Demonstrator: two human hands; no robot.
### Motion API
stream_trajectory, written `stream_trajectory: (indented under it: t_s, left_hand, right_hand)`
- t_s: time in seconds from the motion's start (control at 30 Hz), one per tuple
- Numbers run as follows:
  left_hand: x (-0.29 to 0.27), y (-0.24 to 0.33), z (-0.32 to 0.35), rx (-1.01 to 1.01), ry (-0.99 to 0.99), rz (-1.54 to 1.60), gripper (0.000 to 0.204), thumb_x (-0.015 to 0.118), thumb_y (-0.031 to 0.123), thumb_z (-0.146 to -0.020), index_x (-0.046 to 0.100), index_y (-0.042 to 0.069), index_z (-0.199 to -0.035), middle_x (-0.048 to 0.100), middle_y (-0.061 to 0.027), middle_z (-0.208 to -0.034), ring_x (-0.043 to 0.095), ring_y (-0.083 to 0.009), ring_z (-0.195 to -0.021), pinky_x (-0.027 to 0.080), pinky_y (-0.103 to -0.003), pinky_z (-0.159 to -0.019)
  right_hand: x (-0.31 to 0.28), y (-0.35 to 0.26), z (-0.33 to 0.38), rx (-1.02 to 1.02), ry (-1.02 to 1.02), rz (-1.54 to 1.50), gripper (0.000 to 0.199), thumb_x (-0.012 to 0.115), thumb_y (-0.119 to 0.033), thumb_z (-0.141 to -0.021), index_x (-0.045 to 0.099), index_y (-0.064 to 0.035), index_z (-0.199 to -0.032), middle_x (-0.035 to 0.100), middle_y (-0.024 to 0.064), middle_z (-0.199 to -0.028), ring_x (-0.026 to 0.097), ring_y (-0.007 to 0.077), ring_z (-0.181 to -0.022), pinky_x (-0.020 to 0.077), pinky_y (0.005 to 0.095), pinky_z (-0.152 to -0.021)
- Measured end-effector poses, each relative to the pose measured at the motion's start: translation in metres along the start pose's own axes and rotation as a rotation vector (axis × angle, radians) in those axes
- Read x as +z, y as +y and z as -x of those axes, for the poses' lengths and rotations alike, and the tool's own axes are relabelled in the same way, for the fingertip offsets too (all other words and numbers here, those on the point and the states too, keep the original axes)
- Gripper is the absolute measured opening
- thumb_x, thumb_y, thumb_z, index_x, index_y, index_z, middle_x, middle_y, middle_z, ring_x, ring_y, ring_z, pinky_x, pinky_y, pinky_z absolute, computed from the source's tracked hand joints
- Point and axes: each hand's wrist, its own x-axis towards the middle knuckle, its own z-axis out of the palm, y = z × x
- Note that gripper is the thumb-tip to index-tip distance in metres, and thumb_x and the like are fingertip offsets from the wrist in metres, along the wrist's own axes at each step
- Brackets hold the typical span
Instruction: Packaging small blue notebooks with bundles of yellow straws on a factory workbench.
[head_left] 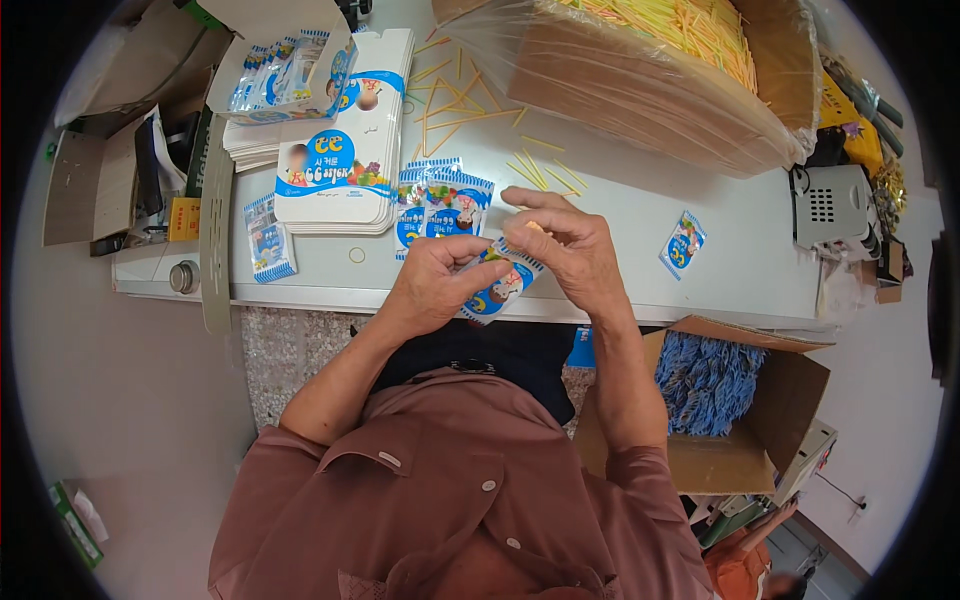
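Over the table's front edge, my left hand (440, 284) is closed on a small blue and white packet (499, 289), its thumb lying across the front. My right hand (574, 252) is at the packet's top end, thumb and forefinger pressed together. A pale orange bit shows between those fingers, too small to make out. Just beyond my left hand lie several similar packets (455, 200), overlapping. One single packet (269, 238) rests at the left, another packet (684, 245) at the right. Thin yellow and orange sticks (541, 170) are scattered on the table beyond my hands.
Stacked flat printed cartons (334, 205) stand at the left, with an open box of packets (283, 95) behind. A large plastic-lined carton (640, 95) of sticks fills the far right. Below the table's right edge, an open carton (800, 405) holds blue packets. Another person (742, 562) is at lower right.
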Motion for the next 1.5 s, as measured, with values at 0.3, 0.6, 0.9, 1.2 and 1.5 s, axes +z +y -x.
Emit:
stream_trajectory:
  t_s: [0.3,0.6,0.9,1.2,1.5]
  left_hand:
    - [0.0,0.006,-0.008,0.026,-0.009,0.028,0.025,0.072,0.018,-0.09,0.073,-0.003,-0.103,0.071,-0.0046,-0.079,0.06,-0.004,-0.073,0.048,-0.022,-0.063]
    - [0.001,-0.004,-0.01,0.064,-0.01,0.064,0.022,0.072,0.013,-0.09,0.073,-0.003,-0.104,0.072,-0.0047,-0.082,0.059,-0.0035,-0.075,0.049,-0.021,-0.064]
    - [0.005,-0.004,-0.007,0.077,0.01,0.093,0.021,0.072,0.012,-0.09,0.073,-0.004,-0.103,0.072,-0.0055,-0.084,0.06,-0.0044,-0.074,0.049,-0.022,-0.064]
    - [0.003,0.002,-0.004,0.052,0.021,0.049,0.022,0.072,0.013,-0.09,0.073,-0.005,-0.102,0.072,-0.0055,-0.084,0.061,-0.0049,-0.074,0.049,-0.022,-0.064]
    - [-0.003,0.002,-0.001,0.048,-0.005,0.007,0.02,0.071,0.012,-0.09,0.073,-0.005,-0.1,0.071,-0.0041,-0.08,0.06,-0.0041,-0.073,0.048,-0.021,-0.063]
  right_hand:
    - [0.01,-0.01,-0.012,-0.048,0.097,-0.223,0.019,0.068,-0.012,-0.091,0.073,0.0059,-0.097,0.07,0.0193,-0.112,0.065,0.0231,-0.104,0.0501,0.0355,-0.094]
    - [0.01,-0.008,-0.012,0.023,0.023,-0.054,0.023,0.066,-0.015,-0.093,0.073,0.0049,-0.103,0.071,0.018,-0.107,0.064,0.0173,-0.097,0.0517,0.031,-0.086]
    - [0.01,-0.014,-0.017,-0.23,0.01,0.048,0.02,0.067,-0.013,-0.093,0.073,0.0041,-0.099,0.069,0.0166,-0.112,0.064,0.018,-0.1,0.0511,0.0303,-0.086]
    - [0.01,-0.014,-0.016,-0.079,0.008,0.045,0.015,0.067,-0.009,-0.092,0.074,0.005,-0.092,0.073,0.0165,-0.1,0.066,0.0265,-0.11,0.049,0.0369,-0.098]
    - [-0.01,-0.041,-0.04,-0.08,0.407,-0.087,0.022,0.067,-0.014,-0.092,0.071,0.006,-0.083,0.072,0.0126,-0.087,0.072,0.0257,-0.092,0.0563,0.0354,-0.081]
